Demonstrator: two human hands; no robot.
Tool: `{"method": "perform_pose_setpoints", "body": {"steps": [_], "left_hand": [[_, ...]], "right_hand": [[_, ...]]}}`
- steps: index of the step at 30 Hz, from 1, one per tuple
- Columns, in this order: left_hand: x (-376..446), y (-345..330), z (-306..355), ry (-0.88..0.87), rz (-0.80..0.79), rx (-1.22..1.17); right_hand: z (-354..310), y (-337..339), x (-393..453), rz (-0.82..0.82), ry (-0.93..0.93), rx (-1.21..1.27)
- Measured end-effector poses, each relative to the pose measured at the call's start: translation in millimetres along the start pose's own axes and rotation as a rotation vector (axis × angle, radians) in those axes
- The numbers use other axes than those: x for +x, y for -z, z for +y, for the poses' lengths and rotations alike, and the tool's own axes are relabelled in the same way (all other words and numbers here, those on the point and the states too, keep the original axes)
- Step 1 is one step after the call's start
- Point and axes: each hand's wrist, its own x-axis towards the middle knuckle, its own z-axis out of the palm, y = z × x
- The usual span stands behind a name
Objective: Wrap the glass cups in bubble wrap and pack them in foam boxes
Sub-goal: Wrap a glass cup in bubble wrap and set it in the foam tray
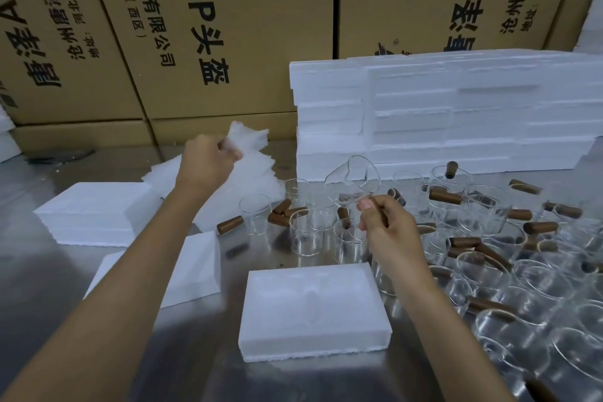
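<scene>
Hands lifting cup and wrap above the steel table (195, 352)

Right hand (388, 228) pinches a tilted glass cup (354, 178) at 1 o'clock; left hand (207, 161) grips a bubble wrap sheet (248, 137) at 11; open foam box (311, 307) lies at 6.

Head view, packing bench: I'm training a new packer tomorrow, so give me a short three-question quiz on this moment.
1. True or false: the right hand holds a glass cup lifted and tilted above the other cups.
2. What is the left hand gripping? A) a cardboard carton B) a sheet of bubble wrap C) a foam lid
3. Fill in: the open foam box nearest the person holds ____ cups.

Key: 1 true; 2 B; 3 no.
</scene>
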Motion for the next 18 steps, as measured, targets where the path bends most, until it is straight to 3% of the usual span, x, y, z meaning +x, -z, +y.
{"method": "perform_pose_setpoints", "body": {"steps": [5,11,15,18], "left_hand": [[-57.2,16.4,25.5,-0.161,-0.175,-0.226],[-120.8,-19.4,36.5,0.014,-0.381,-0.083],[-135.6,-30.6,45.6,0.14,-0.332,-0.137],[-131.5,-34.0,44.4,0.062,-0.392,-0.011]], "right_hand": [[-5.4,3.7,0.3,0.034,-0.067,0.083],[-7.7,7.4,2.3,0.06,-0.128,0.138],[-6.9,7.4,2.0,0.057,-0.141,0.147],[-7.4,7.9,1.6,0.047,-0.144,0.159]]}}
